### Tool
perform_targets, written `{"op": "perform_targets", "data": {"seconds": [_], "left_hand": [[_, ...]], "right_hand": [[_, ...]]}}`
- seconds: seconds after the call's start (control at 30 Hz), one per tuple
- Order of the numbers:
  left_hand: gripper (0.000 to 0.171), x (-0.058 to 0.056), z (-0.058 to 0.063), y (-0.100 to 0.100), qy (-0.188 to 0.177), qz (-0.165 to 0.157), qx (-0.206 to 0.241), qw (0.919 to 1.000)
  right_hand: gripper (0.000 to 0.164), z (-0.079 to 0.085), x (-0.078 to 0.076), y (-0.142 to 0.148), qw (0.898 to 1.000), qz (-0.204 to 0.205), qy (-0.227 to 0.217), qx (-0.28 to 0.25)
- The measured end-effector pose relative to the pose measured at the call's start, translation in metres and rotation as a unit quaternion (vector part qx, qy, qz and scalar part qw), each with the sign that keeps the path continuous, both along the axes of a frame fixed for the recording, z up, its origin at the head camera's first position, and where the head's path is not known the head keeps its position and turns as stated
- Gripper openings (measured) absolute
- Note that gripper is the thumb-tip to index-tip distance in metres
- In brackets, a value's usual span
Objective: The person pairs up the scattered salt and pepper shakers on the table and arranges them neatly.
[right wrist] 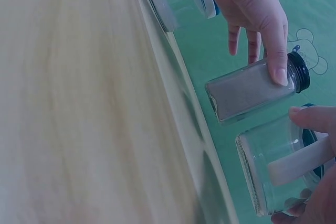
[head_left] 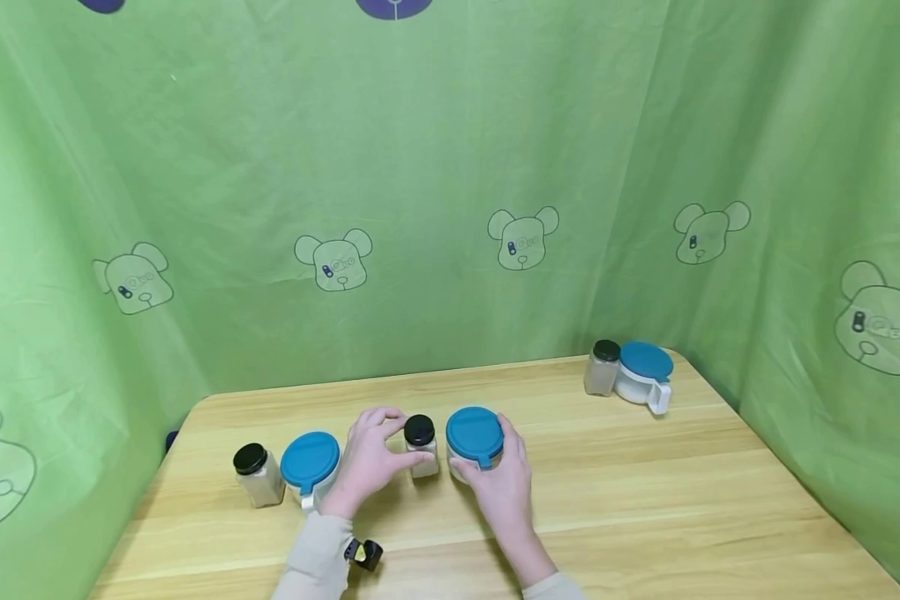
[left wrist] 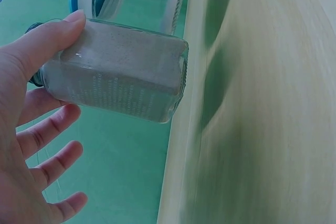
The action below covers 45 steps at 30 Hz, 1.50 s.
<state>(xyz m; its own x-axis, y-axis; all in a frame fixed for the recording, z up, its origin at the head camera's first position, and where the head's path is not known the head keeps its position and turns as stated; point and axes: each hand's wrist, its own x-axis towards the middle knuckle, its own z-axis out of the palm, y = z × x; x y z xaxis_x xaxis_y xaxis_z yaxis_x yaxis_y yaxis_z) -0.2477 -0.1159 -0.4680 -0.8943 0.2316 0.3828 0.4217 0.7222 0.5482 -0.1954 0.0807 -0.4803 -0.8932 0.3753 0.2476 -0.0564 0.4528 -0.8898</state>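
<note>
Hands (head_left: 371,460) (head_left: 507,485) grip bottle (head_left: 421,432), blue-lidded jug (head_left: 475,431); gap between, right table edge (head_left: 783,475) distant.

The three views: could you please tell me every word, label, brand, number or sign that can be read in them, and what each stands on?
No text can be read with certainty.
Green curtain: short lettering on the bear-head prints, too small and blurred to read.
Black-lidded jar in the left hand: rows of tiny print-like marks on its side, too blurred to read.
</note>
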Motion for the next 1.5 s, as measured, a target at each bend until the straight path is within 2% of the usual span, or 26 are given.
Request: {"op": "perform_targets", "data": {"seconds": [0.43, 1.07, 1.5], "left_hand": [[0.071, 0.001, -0.002, 0.001, 0.001, -0.011, -0.011, 0.9999], [0.075, 0.0, -0.003, -0.004, -0.046, 0.001, -0.033, 0.9984], [0.075, 0.001, 0.002, -0.006, -0.072, 0.006, -0.024, 0.9971]], "right_hand": [[0.095, -0.007, -0.002, 0.001, 1.0, -0.002, -0.009, 0.003], [0.093, -0.013, -0.002, 0.0, 1.0, 0.005, -0.027, 0.0], [0.092, -0.014, -0.001, -0.004, 1.0, 0.015, -0.025, 0.0]]}}
